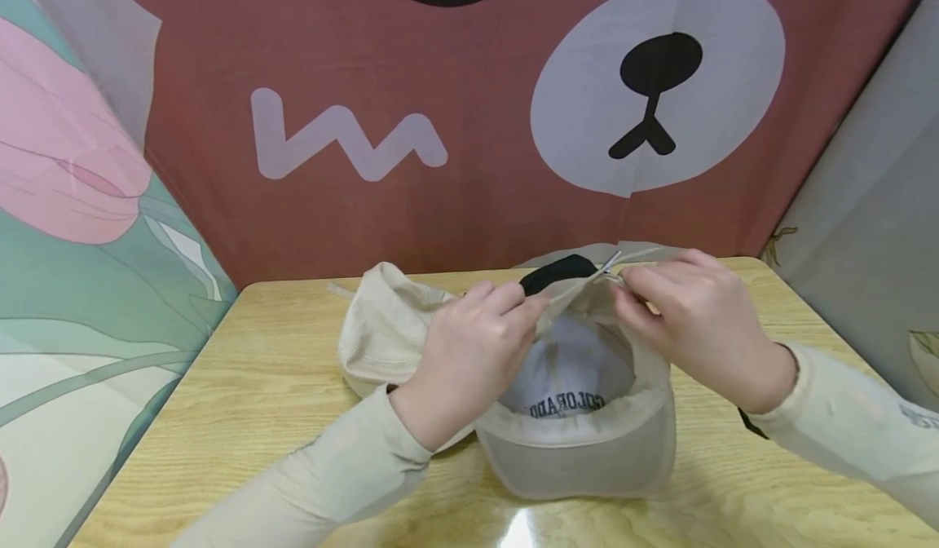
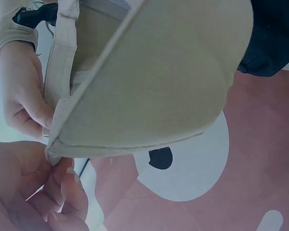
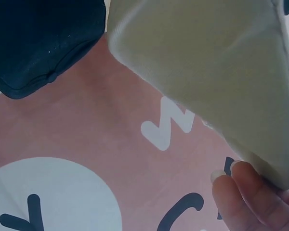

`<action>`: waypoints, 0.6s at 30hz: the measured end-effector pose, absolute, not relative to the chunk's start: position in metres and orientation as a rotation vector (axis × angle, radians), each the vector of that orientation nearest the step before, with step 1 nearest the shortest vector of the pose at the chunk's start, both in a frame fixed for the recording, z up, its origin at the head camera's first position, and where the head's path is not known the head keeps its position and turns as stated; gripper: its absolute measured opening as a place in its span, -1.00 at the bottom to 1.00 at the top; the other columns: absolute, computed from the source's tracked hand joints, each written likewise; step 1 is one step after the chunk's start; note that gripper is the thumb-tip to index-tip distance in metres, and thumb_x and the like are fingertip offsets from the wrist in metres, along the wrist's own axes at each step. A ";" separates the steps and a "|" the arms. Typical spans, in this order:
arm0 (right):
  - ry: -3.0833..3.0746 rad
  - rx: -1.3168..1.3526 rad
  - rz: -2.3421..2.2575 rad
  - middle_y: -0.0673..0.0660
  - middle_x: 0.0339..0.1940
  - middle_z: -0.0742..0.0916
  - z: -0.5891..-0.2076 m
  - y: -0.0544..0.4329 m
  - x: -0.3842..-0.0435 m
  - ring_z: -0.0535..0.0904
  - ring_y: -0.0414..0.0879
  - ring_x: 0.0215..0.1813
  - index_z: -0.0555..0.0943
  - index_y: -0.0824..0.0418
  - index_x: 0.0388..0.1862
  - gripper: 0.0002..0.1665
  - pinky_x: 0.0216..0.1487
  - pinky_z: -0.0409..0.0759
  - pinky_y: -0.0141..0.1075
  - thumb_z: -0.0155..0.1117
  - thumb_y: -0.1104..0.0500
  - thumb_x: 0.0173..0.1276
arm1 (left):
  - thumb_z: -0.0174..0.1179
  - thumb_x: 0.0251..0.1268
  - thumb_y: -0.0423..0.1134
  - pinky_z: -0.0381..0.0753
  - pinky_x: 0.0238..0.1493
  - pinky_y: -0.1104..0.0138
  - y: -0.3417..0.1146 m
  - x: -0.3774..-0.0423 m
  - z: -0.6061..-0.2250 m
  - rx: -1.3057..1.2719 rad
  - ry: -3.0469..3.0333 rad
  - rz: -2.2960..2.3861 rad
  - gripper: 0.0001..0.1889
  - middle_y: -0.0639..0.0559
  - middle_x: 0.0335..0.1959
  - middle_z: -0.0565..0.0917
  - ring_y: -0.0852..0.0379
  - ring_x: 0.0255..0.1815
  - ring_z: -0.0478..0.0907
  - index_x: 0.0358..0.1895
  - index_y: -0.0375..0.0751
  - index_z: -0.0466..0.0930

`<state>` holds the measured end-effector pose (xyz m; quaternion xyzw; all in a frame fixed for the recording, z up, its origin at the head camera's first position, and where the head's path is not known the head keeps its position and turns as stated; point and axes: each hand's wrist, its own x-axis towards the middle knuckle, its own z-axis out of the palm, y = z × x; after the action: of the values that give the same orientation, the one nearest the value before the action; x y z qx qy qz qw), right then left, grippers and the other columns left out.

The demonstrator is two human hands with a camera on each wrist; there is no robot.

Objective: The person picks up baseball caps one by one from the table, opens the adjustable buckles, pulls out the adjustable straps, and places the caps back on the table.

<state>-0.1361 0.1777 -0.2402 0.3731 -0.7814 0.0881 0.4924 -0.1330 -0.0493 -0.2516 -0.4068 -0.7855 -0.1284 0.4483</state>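
Observation:
A beige baseball cap (image 1: pixel 579 458) is held above the table with its brim toward me and its inside showing. Dark reversed letters (image 1: pixel 566 404) that spell COLORADO show through its front. My left hand (image 1: pixel 473 356) pinches the left part of the cap's back edge; in the left wrist view its fingertips meet at a corner of the cloth. On the other side my right hand (image 1: pixel 700 328) pinches the strap end close to a small metal buckle (image 1: pixel 610 262). The right wrist view shows its fingers (image 3: pixel 255 192) against the cap's lower corner.
To the left, a second beige cap (image 1: pixel 385 328) lies on the wooden table (image 1: pixel 279 385), partly behind my left hand. Behind the held cap is a black cap (image 1: pixel 561 271), mostly hidden. A printed cloth (image 1: pixel 484 205) with a bear face hangs behind the table.

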 end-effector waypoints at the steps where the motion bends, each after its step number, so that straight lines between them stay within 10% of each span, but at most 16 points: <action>1: -1.898 0.903 0.220 0.02 -0.79 0.46 -0.240 0.179 -0.137 0.31 -0.16 -0.74 0.44 0.24 -0.67 -0.52 -0.51 0.43 -0.09 -0.17 0.14 0.45 | 0.33 0.03 -0.44 0.47 -0.58 0.40 -0.050 -0.133 -0.252 -1.007 -1.943 -0.321 -0.77 0.08 -0.51 0.56 0.11 -0.55 0.45 -0.20 -0.17 0.78; 18: -1.909 0.843 0.289 -0.03 -0.83 0.33 -0.243 0.183 -0.138 0.18 -0.20 -0.74 0.34 0.17 -0.70 -0.58 -0.54 0.28 -0.15 -0.14 0.14 0.40 | 0.30 0.06 -0.45 0.48 -0.56 0.38 -0.052 -0.133 -0.254 -1.007 -1.949 -0.338 -0.81 0.07 -0.49 0.58 0.10 -0.53 0.46 -0.25 -0.18 0.76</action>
<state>-0.1379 0.1834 -0.2426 0.3479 -0.7874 0.1192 0.4947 -0.1328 -0.0521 -0.2536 -0.4065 -0.7863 -0.1365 0.4449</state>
